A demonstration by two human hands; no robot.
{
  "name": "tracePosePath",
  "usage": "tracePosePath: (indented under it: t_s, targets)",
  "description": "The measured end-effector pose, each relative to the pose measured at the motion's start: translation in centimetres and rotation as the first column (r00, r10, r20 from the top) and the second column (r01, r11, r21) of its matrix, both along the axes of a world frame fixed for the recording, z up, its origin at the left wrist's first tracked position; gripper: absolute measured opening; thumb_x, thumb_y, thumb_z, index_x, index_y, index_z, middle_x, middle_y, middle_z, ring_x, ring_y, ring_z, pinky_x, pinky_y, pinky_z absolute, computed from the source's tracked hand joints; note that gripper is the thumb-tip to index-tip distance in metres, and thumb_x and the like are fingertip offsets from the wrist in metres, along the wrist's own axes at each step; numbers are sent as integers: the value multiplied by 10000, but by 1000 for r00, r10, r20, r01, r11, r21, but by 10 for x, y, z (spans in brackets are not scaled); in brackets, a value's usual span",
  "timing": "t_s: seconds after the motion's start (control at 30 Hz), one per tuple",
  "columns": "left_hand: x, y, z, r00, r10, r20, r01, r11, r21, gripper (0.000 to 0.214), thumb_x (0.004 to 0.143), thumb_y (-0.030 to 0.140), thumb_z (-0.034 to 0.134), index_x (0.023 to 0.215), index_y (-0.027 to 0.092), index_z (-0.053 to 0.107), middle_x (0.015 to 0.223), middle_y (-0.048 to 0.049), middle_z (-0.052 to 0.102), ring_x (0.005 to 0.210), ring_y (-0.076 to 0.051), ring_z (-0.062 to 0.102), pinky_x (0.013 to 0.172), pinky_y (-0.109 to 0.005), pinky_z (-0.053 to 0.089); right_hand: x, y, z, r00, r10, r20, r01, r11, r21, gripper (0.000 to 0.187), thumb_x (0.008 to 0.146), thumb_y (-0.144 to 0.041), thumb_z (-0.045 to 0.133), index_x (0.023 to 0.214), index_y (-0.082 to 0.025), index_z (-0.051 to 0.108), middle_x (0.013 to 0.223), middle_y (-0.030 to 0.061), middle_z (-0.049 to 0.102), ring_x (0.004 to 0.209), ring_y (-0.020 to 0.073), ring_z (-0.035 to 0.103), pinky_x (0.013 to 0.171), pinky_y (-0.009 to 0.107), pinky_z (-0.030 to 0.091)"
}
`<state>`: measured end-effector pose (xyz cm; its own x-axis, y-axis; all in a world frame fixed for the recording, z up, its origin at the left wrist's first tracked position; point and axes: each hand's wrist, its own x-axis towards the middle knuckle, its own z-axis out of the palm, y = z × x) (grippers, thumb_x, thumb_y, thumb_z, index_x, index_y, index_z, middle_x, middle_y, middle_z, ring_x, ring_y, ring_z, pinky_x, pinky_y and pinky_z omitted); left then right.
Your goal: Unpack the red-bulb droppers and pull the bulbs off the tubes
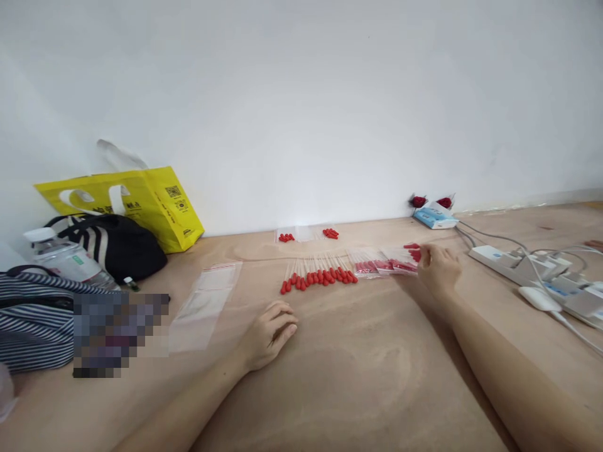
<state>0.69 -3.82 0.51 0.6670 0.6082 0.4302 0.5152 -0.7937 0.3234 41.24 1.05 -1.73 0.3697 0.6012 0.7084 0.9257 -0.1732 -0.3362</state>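
Observation:
A row of thin sticks with red bulb tips [319,274] lies on the wooden tabletop [358,376]. To its right lie small clear bags filled with red tips [384,265]. My right hand [438,267] reaches out to the right end of these bags, fingers curled over loose red pieces [414,251]. My left hand [269,333] rests on the table in front of the sticks, fingers curled under, holding nothing I can see. Empty clear zip bags [207,301] lie to the left of it.
Two small heaps of red pieces [308,235] lie by the wall. A yellow bag [141,201], a striped bag [110,242] and a water bottle [61,254] stand at left. Power strips with cables [541,276] and a blue-white pack [434,216] lie at right.

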Motion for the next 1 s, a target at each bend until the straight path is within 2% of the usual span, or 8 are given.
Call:
tracePosePath:
  t_s: [0.1, 0.2, 0.33, 0.43, 0.53, 0.73, 0.87, 1.0]
  targets:
    - [-3, 0, -1, 1000, 12, 26, -11, 999, -35, 168, 841, 203, 432, 900, 178, 587, 901, -55, 569, 892, -154, 524, 806, -305, 435, -23, -10, 25, 996, -1, -87, 23, 969, 246, 297, 844, -317, 351, 855, -127, 579, 707, 98, 599, 681, 199, 545, 679, 333, 364]
    - [-4, 0, -2, 998, 48, 51, -44, 996, -72, 179, 845, 218, 425, 943, 181, 570, 921, -54, 578, 910, -157, 526, 828, -315, 426, -59, -20, 42, 908, 286, -307, -185, 930, 318, 291, 825, -411, 398, 827, -159, 545, 621, 26, 547, 533, 138, 486, 540, 262, 367]
    - [-4, 0, -3, 973, 196, 123, -177, 972, -154, 229, 854, 258, 405, 1044, 196, 517, 1004, -56, 580, 951, -163, 531, 837, -320, 433, -123, -32, 33, 413, 641, -647, -623, 717, 313, 364, 743, -537, 476, 644, -188, 451, 516, -36, 449, 451, 92, 411, 444, 216, 349]
    - [-7, 1, -6, 925, 322, 201, -283, 938, -200, 258, 852, 297, 402, 1063, 190, 502, 1027, -64, 566, 936, -165, 540, 812, -321, 451, -165, -37, 12, 90, 522, -848, -739, 606, 295, 451, 624, -623, 550, 598, -188, 433, 472, -54, 435, 399, 69, 386, 418, 211, 345]
    - [-12, 3, -9, 878, 407, 252, -358, 908, -218, 256, 845, 313, 403, 1029, 176, 516, 996, -66, 570, 891, -165, 555, 776, -322, 466, -188, -40, -3, -82, 367, -927, -767, 570, 293, 474, 535, -620, 619, 620, -182, 460, 499, -40, 512, 408, 76, 446, 437, 221, 379]
    - [-11, 2, -3, 952, 260, 161, -264, 965, 1, 144, 813, 238, 465, 874, 179, 581, 906, -55, 573, 884, -168, 547, 792, -331, 453, -188, -41, -1, -97, 199, -975, -914, 371, 167, 289, 567, -395, 665, 675, -146, 564, 541, -23, 586, 455, 81, 520, 418, 188, 361]
    - [5, -3, 8, 1000, 6, 21, -9, 987, 158, 155, 816, 184, 453, 861, 185, 601, 915, -60, 581, 882, -165, 539, 789, -322, 451, -182, -43, 4, -18, 161, -987, -914, 397, 81, 315, 579, -209, 648, 878, -158, 564, 524, -51, 583, 452, 73, 512, 351, 152, 255]
    - [26, 1, 9, 994, -88, -63, 96, 986, 136, 212, 824, 184, 437, 977, 177, 584, 978, -75, 580, 884, -169, 541, 793, -330, 456, -183, -44, 3, -66, 157, -985, -896, 426, 128, 475, 525, -184, 693, 946, -166, 472, 502, -75, 582, 434, 77, 513, 385, 164, 310]
